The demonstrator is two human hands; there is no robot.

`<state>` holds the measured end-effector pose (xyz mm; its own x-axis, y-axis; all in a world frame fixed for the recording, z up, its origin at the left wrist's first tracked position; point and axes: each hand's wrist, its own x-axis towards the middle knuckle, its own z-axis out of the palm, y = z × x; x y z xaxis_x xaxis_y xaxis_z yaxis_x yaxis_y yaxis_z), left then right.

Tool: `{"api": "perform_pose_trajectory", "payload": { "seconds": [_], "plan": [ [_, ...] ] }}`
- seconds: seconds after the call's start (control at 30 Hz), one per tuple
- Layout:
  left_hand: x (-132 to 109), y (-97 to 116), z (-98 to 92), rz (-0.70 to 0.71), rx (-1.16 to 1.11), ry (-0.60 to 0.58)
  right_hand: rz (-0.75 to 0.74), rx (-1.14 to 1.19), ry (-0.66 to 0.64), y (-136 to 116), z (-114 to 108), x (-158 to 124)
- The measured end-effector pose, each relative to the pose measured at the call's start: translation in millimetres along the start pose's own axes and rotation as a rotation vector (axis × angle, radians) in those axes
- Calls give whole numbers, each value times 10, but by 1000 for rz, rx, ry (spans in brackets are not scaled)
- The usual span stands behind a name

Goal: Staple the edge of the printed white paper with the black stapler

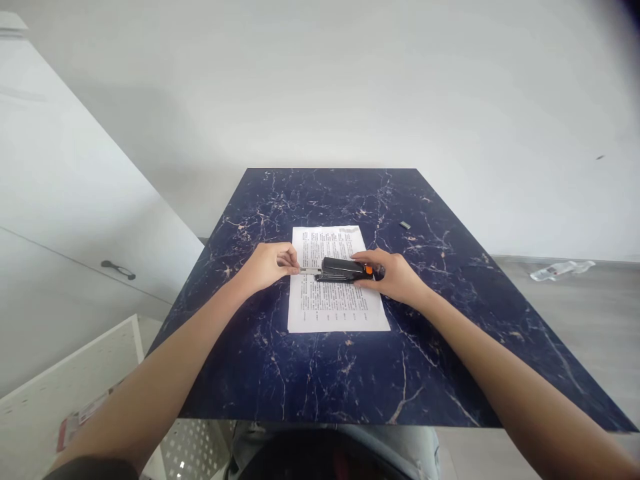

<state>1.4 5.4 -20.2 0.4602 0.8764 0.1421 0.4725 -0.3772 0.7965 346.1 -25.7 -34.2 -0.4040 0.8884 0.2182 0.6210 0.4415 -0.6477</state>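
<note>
A black stapler point(340, 268) with an orange part at its right end lies crosswise over a printed sheet of paper point(333, 320). My right hand point(393, 275) grips the stapler's right end between thumb and fingers. From its left end sticks out a thin metal staple tray point(311, 271). My left hand point(275, 265) pinches the outer tip of that tray with thumb and forefinger. Whether staples lie in the tray is too small to tell.
A small grey strip point(405, 225), possibly staples, lies on the dark blue marbled table point(320, 387), beyond my right hand. A white cabinet point(75, 200) stands on the left, with a white perforated basket point(193, 447) below. Clear plastic packaging point(561, 269) is on the floor at right.
</note>
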Motion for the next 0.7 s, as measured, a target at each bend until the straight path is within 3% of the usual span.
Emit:
{"api": "perform_pose_trajectory", "payload": {
  "seconds": [0.13,0.33,0.7],
  "plan": [
    [1,-18,61,3,-13,-40,41,15,38,23,74,5],
    [42,39,217,114,19,54,48,7,30,28,87,17],
    [212,-16,466,264,363,161,111,68,52,-3,146,35]
  ]
}}
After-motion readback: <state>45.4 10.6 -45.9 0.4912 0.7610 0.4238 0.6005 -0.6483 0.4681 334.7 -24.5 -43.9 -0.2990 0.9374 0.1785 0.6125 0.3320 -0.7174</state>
